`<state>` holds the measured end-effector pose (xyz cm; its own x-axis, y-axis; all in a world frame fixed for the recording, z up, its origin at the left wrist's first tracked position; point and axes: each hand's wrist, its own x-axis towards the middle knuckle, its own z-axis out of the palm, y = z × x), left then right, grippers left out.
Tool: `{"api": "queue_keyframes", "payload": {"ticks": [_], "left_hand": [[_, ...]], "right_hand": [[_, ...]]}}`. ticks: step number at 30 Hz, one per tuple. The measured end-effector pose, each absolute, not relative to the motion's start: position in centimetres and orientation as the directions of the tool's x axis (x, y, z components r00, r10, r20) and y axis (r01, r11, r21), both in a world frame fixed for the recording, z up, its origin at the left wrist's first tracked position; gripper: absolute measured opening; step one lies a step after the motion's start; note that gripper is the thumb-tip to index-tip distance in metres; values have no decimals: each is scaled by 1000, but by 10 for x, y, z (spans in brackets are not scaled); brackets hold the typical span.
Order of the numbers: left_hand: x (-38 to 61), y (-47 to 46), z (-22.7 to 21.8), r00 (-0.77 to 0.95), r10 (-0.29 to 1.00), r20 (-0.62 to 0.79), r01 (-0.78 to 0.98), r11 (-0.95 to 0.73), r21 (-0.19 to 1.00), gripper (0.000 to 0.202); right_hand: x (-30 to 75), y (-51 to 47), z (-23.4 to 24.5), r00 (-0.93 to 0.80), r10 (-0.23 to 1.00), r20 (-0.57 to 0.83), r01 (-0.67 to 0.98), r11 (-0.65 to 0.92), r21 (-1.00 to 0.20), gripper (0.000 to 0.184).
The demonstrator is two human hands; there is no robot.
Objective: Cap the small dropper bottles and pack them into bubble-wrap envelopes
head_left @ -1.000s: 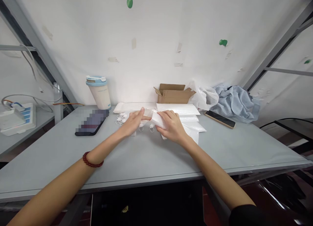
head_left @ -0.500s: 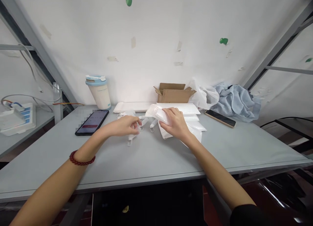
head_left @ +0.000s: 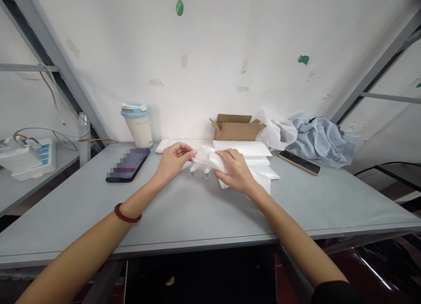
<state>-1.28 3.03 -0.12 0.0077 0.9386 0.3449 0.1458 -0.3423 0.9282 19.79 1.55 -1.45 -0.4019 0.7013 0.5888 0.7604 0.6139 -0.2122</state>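
Observation:
My right hand is wrapped round a white bubble mailer held just above the table. My left hand pinches at the thin, see-through flap on the mailer's left end, fingertips together. Below the mailer, small white items with looped ends lie on the table, partly hidden by the hands; I cannot make out their kind. A fanned stack of white bubble mailers lies behind and to the right of my right hand, which covers part of it.
An open cardboard box stands by the wall, beside a white plastic bag and crumpled blue cloth. Phones lie left and right on the grey table. A lidded cup stands at back left.
My left hand has moved up and right from the small looped white items to the mailer's end, its fingers closing there. The right hand keeps its hold. The view has shifted slightly.

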Motion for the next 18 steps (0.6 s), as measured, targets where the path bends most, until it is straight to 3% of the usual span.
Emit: {"api": "queue_keyframes", "payload": {"ticks": [5, 8, 11, 18], "left_hand": [[-7, 28, -13, 32, 907, 420, 405, -396, 824, 21], [-7, 28, -15, 96, 923, 373, 472, -372, 799, 22], [-6, 27, -15, 161, 954, 255, 427, -300, 853, 32], [-3, 25, -14, 361, 931, -45, 134, -4, 991, 52]], "right_hand": [[194, 14, -16, -428, 687, 587, 759, 626, -180, 39], [194, 15, -18, -432, 694, 576, 766, 619, -171, 39], [193, 16, -18, -438, 695, 570, 765, 622, -171, 38], [193, 15, -20, -504, 635, 586, 695, 701, -162, 35]]}}
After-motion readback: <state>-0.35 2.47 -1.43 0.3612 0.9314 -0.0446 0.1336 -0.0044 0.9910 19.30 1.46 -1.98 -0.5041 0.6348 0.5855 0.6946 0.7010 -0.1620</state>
